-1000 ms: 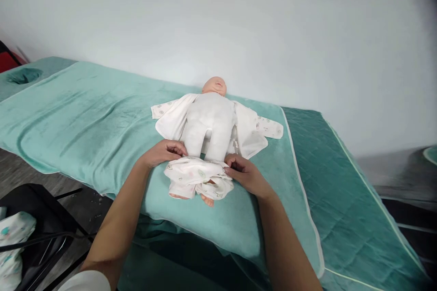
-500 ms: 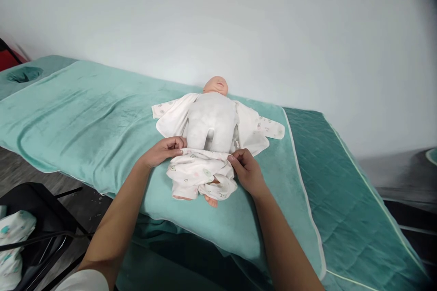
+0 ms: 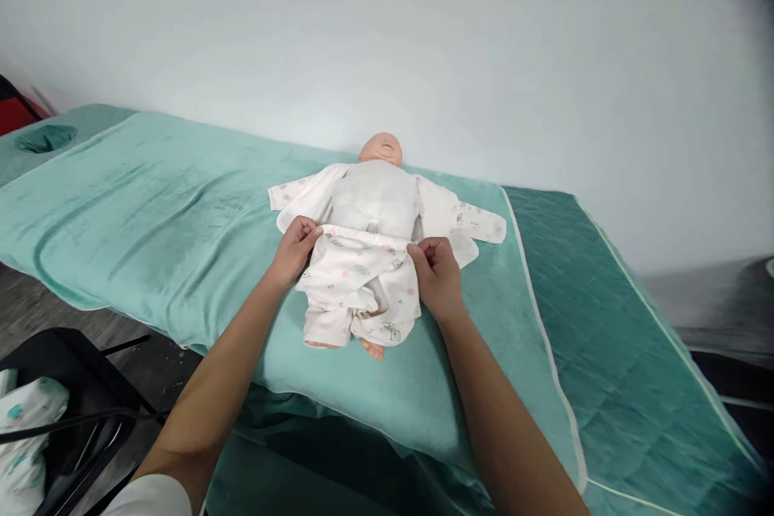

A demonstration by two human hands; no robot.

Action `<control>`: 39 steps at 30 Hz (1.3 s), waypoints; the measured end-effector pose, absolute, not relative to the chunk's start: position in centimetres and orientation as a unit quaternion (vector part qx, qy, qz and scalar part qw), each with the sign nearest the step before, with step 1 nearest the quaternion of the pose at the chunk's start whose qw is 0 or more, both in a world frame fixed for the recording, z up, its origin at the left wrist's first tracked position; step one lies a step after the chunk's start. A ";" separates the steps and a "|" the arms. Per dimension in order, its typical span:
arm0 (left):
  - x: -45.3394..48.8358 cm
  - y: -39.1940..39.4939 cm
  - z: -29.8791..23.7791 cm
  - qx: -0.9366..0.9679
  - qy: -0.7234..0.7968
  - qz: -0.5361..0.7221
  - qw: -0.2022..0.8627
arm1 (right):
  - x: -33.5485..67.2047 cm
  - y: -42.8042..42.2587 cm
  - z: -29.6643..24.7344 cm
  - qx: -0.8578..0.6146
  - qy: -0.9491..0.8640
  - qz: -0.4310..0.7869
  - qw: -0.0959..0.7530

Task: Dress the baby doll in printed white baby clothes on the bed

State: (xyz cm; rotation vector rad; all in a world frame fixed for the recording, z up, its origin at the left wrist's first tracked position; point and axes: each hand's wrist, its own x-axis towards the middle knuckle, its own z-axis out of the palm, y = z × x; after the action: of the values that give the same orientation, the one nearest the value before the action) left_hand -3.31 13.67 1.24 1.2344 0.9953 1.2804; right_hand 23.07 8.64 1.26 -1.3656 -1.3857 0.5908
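Note:
A baby doll (image 3: 376,195) with a grey cloth body lies on its back, head toward the wall. Its white patterned top (image 3: 444,205) is spread open, with the sleeves out to both sides. White printed baby pants (image 3: 363,274) cover the doll's legs up to the upper thighs, and the feet poke out below. My left hand (image 3: 296,248) pinches the waistband at its left end. At the other end, my right hand (image 3: 436,274) grips the same waistband between thumb and fingers.
The doll rests on a light green sheet (image 3: 151,201) over a massage bed with a face hole (image 3: 45,139) at the far left. A darker quilted cover (image 3: 610,322) lies to the right. A black chair (image 3: 78,375) holds a patterned cloth (image 3: 24,435). A white wall (image 3: 387,48) stands behind.
Both hands have drawn the waistband up the doll's legs, toward its torso. The pants now hide more of the thighs and the gap between the legs.

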 end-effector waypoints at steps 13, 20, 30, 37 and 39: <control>-1.4 18.8 0.6 0.555 0.500 0.565 0.350 | 24.3 15.3 2.9 -0.592 -0.608 0.150 0.508; -1.2 20.2 0.5 0.575 0.511 0.527 0.361 | 25.1 14.5 2.4 -0.526 -0.584 0.367 0.497; -1.2 18.4 2.2 0.670 0.402 0.530 0.329 | 26.0 13.1 2.2 -0.481 -0.611 0.448 0.441; -1.3 19.1 2.5 0.684 0.399 0.510 0.335 | 24.6 13.3 1.6 -0.509 -0.606 0.358 0.496; -1.3 19.8 2.5 0.659 0.411 0.523 0.352 | 24.6 13.3 1.7 -0.515 -0.599 0.355 0.500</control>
State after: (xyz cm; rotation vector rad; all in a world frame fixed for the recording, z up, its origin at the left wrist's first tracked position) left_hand -1.30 19.76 2.49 1.7041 1.0641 1.3530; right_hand 24.58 13.34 1.65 -1.2447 -1.4496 0.8599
